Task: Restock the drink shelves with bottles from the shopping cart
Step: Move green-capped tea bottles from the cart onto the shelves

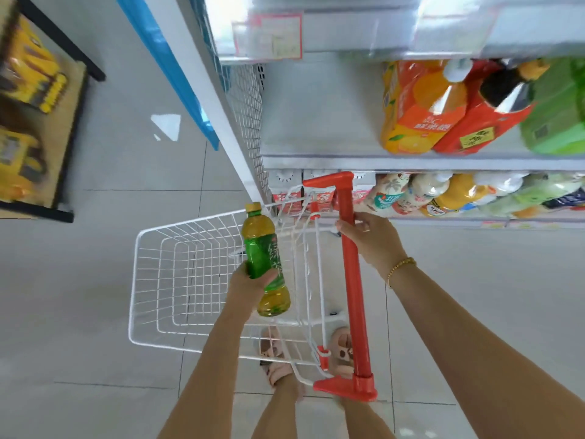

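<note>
A green tea bottle (262,255), cap forward, clasped in the left grip (249,291) over the shopping cart (177,274); drink shelf (316,128) lies to its right, nearer the right grip (372,239), clenched on the cart handle (352,280)

The bottle (261,245) hides most left fingers (271,278); far above them the tag (269,34) print is blurred; up-right, the green pack (557,122) is cropped

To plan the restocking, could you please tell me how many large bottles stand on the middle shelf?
3, side by side: an orange-labelled bottle leftmost, a red-labelled bottle beside it, and a green-labelled bottle cut by the frame edge; more may be hidden beyond it.
</note>
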A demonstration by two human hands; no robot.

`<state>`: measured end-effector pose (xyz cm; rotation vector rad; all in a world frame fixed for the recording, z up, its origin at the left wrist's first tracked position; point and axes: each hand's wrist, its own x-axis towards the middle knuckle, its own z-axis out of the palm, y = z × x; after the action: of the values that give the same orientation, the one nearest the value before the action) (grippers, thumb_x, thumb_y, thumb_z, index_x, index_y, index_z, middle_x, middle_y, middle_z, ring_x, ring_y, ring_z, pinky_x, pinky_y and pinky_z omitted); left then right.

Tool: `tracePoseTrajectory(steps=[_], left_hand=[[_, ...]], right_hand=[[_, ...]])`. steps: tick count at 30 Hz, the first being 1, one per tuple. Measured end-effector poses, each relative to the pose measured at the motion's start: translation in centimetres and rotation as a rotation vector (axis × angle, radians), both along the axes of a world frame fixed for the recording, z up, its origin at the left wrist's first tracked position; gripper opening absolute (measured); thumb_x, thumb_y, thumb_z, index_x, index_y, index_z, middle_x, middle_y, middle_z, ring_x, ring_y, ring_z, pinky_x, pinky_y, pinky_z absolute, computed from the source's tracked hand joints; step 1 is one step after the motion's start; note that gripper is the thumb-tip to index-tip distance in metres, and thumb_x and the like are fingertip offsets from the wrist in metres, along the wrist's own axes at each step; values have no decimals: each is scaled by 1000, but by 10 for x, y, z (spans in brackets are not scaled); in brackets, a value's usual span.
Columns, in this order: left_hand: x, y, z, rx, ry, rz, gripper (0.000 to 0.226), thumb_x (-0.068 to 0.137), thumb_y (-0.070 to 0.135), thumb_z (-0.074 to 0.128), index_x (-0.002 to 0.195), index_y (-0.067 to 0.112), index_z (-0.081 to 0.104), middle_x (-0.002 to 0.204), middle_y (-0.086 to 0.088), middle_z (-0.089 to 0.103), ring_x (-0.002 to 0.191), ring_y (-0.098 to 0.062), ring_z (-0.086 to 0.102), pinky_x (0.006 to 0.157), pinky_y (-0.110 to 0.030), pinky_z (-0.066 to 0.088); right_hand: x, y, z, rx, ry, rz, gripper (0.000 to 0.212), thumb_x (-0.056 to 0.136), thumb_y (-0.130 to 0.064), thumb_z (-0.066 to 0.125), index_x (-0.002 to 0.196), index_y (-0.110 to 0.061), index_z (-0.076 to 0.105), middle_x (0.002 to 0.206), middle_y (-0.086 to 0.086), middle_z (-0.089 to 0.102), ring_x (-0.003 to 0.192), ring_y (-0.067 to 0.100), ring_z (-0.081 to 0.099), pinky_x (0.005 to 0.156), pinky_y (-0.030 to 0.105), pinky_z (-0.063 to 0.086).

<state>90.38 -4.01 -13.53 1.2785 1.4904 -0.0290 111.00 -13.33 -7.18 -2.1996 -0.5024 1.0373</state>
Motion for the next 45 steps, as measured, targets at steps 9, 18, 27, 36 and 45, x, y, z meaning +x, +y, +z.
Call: tracePoseTrajectory(steps=[9,18,27,36,45], left_hand=[[45,8,154,-171,-832,94,57,59,22,81,112,15,62,107,-9,69,98,-24,67,87,-38,55],[100,5,243,168,-871,-30,45,74,4,70,116,13,58,104,-6,70,95,-20,66,77,-29,56],[152,56,300,785,-695,-9,45,74,9,77,113,10,55,97,10,67,86,0,66,74,-15,52],[178,113,298,1032,-569,-83,57,73,12,78,113,35,45,106,13,58,93,4,57,83,-7,44],[214,152,291,928,-507,0,56,73,22,79,122,11,53,106,7,63,96,-5,59,77,-5,47]], right_hand=[[-7,-6,124,297,369,370,45,83,-49,57,125,-32,55,119,-9,65,108,5,60,94,28,48],[16,-1,176,591,128,218,62,69,-13,81,125,-27,58,107,-8,71,98,4,66,89,27,53],[61,61,206,755,-333,178,55,79,-18,73,130,-20,55,126,-1,62,115,11,58,100,20,42],[136,72,180,429,-842,164,43,87,-6,57,129,0,53,137,14,50,135,29,37,109,33,31],[137,69,172,410,-846,225,44,86,-4,58,129,0,52,144,12,42,135,25,39,105,24,26]])
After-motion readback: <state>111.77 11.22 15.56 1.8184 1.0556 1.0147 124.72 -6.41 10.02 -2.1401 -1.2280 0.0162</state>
